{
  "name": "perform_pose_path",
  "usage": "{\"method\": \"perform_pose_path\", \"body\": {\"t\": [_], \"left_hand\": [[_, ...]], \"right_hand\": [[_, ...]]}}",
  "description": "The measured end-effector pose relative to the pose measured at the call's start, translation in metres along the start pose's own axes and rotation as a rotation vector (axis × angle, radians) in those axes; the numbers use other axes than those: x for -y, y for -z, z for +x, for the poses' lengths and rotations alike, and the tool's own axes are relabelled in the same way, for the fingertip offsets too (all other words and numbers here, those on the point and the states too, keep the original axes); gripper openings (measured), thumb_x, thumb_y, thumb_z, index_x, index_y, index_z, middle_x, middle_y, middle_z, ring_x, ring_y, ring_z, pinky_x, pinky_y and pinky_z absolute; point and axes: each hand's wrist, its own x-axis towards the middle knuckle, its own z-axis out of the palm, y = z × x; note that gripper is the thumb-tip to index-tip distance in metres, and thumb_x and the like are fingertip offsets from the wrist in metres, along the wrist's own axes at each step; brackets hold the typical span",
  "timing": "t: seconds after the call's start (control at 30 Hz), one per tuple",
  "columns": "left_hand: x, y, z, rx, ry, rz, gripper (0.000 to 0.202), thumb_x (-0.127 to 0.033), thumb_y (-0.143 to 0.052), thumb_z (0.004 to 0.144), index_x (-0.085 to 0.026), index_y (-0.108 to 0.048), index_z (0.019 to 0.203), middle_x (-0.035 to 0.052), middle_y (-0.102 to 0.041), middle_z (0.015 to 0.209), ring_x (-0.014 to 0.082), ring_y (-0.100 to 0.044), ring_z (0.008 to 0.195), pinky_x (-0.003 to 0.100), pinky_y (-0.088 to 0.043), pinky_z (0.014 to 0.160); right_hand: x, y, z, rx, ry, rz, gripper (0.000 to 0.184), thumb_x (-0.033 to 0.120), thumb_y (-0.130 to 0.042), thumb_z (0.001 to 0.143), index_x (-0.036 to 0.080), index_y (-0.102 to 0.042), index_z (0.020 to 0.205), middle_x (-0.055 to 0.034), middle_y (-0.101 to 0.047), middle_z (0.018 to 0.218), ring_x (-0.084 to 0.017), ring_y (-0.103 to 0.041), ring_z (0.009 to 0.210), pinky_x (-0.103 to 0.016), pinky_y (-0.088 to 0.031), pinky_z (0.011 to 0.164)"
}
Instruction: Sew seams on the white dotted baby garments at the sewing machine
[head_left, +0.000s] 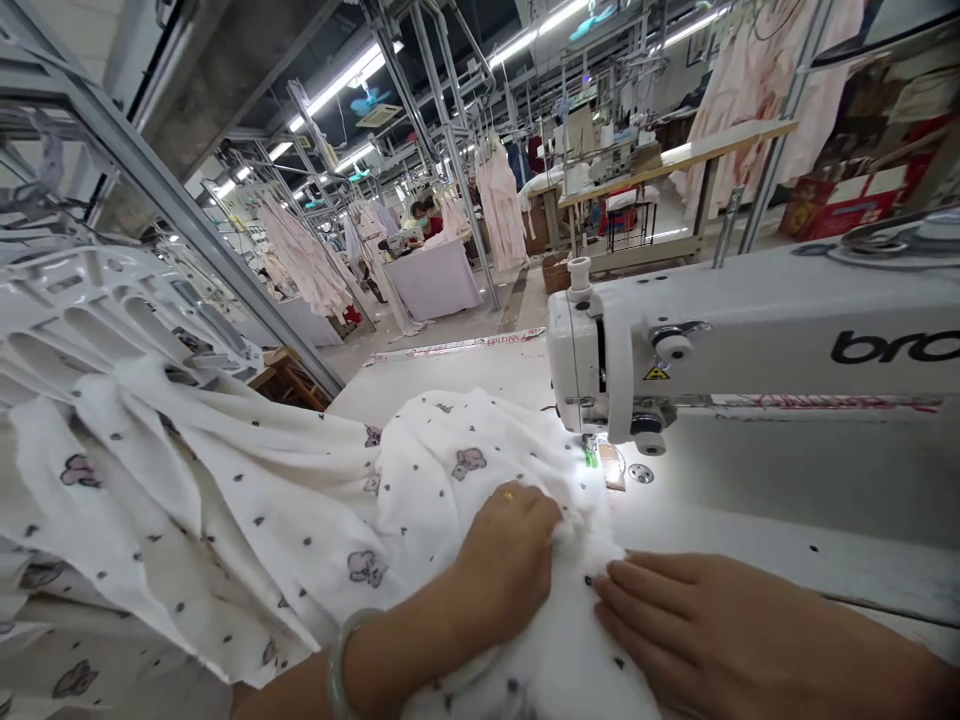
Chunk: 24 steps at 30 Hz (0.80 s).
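White printed fabric (285, 500) with small dark dots and pink shapes lies bunched across the sewing table, running up to the needle area (592, 450) of a white sewing machine (750, 340). My left hand (510, 560), with a ring and a pale bangle on the wrist, is curled with its fingers gripping a fold of the fabric just in front of the needle. My right hand (697, 620) lies flat, fingers together and stretched out, pressing the fabric's edge on the machine bed to the right.
The white machine bed (787, 500) stretches right. A white plastic rack (97, 310) stands at the left under more fabric. Behind are hanging pink garments (495, 200), metal frames, other work tables and a seated person (427, 215) far off.
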Motion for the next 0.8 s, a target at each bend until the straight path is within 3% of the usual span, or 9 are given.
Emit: {"method": "perform_pose_path", "body": {"t": [0.07, 0.17, 0.27, 0.4, 0.6, 0.73, 0.8], "left_hand": [[0.001, 0.007, 0.01, -0.06, 0.028, -0.074, 0.021, -0.004, -0.045, 0.074, -0.023, -0.044, 0.082, 0.0047, -0.062, 0.085, 0.022, -0.058, 0.08, 0.035, -0.051, 0.074], [-0.003, 0.009, 0.017, -0.064, -0.007, -0.188, 0.016, -0.012, -0.051, 0.078, -0.023, -0.043, 0.085, 0.002, -0.059, 0.082, 0.0198, -0.057, 0.075, 0.033, -0.049, 0.07], [-0.005, -0.001, 0.016, -0.039, 0.019, -0.222, 0.026, -0.019, -0.062, 0.077, -0.021, -0.052, 0.101, 0.0043, -0.064, 0.094, 0.0224, -0.062, 0.086, 0.035, -0.053, 0.076], [-0.001, -0.015, 0.01, -0.049, -0.053, -0.129, 0.04, -0.008, -0.054, 0.078, -0.019, -0.062, 0.116, 0.0092, -0.066, 0.11, 0.023, -0.065, 0.094, 0.035, -0.056, 0.081], [0.0, -0.018, 0.007, -0.162, -0.365, 0.078, 0.033, -0.009, -0.054, 0.085, -0.016, -0.07, 0.112, 0.0087, -0.075, 0.109, 0.024, -0.065, 0.088, 0.039, -0.052, 0.08], [0.001, -0.02, 0.009, -0.166, -0.388, -0.066, 0.026, -0.009, -0.056, 0.083, -0.017, -0.071, 0.103, 0.0045, -0.078, 0.11, 0.0247, -0.065, 0.109, 0.04, -0.049, 0.098], [0.003, -0.022, 0.009, -0.108, -0.349, -0.127, 0.024, -0.008, -0.057, 0.081, -0.018, -0.071, 0.098, 0.0033, -0.078, 0.111, 0.0214, -0.066, 0.108, 0.038, -0.047, 0.102]], "right_hand": [[0.003, -0.002, 0.001, -0.033, 0.007, -0.052, 0.035, 0.005, -0.039, 0.102, 0.012, -0.072, 0.112, -0.0112, -0.075, 0.093, -0.022, -0.066, 0.083, -0.038, -0.054, 0.081], [0.004, -0.002, 0.0, -0.031, 0.006, -0.078, 0.036, 0.004, -0.039, 0.101, 0.012, -0.073, 0.109, -0.0114, -0.076, 0.092, -0.022, -0.067, 0.082, -0.038, -0.056, 0.079], [0.004, -0.002, 0.0, -0.035, 0.012, -0.077, 0.035, 0.004, -0.039, 0.101, 0.012, -0.073, 0.106, -0.0117, -0.076, 0.093, -0.022, -0.067, 0.082, -0.038, -0.056, 0.077], [0.007, -0.003, 0.0, -0.041, -0.005, -0.048, 0.033, 0.006, -0.041, 0.101, 0.013, -0.073, 0.102, -0.0115, -0.075, 0.09, -0.022, -0.067, 0.081, -0.037, -0.056, 0.076], [0.007, -0.005, -0.001, 0.002, 0.004, -0.038, 0.034, 0.007, -0.039, 0.102, 0.014, -0.072, 0.099, -0.0091, -0.07, 0.083, -0.021, -0.061, 0.074, -0.036, -0.052, 0.068], [0.005, -0.005, -0.001, 0.055, 0.014, -0.029, 0.037, 0.006, -0.035, 0.103, 0.013, -0.07, 0.097, -0.0075, -0.067, 0.081, -0.021, -0.058, 0.07, -0.036, -0.049, 0.064], [0.005, -0.004, -0.001, 0.059, 0.014, -0.014, 0.037, 0.005, -0.034, 0.103, 0.014, -0.07, 0.097, -0.0071, -0.066, 0.08, -0.021, -0.059, 0.07, -0.036, -0.048, 0.064]]}}
